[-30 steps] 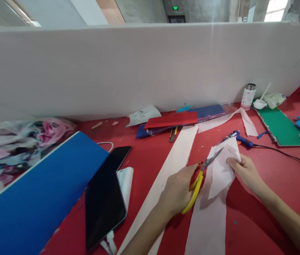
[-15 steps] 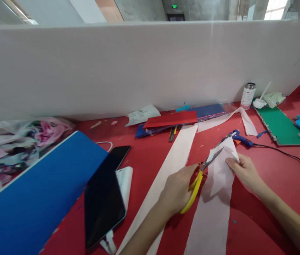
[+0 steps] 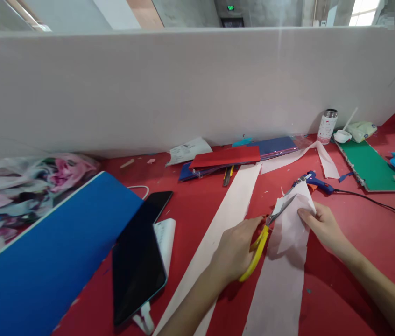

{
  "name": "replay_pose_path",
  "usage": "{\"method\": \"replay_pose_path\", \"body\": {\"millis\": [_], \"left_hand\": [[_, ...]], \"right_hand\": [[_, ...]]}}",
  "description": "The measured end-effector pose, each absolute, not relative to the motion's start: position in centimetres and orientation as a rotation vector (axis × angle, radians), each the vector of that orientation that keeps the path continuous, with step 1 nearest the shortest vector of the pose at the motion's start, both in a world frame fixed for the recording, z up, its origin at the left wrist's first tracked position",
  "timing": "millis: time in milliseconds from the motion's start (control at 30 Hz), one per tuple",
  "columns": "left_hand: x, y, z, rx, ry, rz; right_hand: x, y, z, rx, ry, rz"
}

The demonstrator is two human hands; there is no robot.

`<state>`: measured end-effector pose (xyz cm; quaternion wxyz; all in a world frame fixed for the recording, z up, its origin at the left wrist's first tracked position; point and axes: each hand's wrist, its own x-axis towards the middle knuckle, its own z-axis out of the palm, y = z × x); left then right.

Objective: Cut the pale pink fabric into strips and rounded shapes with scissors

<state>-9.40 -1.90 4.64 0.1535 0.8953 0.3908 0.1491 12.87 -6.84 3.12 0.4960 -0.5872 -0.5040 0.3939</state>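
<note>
I see little change; the cut seems barely advanced. Left hand (image 3: 233, 252): fingers clamped on scissors (image 3: 259, 249); right hand (image 3: 320, 221): fingers pinching paper (image 3: 292, 226).

Both hands (image 3: 234, 247) and both slim forearms (image 3: 372, 275) are bare

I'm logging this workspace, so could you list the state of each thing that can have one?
Paper: bent, pinched in the right hand
Scissors: gripped in the left hand, one blade over the paper
Tablet: screen dark
Bottle: upright, lid unclear
Glue gun: lying down, hot or cold unclear
Box cutter: partly covered, blade position unclear
Plastic bag: stuffed full
</note>
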Motion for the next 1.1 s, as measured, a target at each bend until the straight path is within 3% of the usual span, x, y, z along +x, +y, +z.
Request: {"method": "replay_pose_path", "body": {"millis": [1100], "left_hand": [[-9.41,-1.92,4.32,2.555,1.109,0.463]], "right_hand": [[12.71,-6.77,3.16,-1.412,-1.216,0.964]]}}
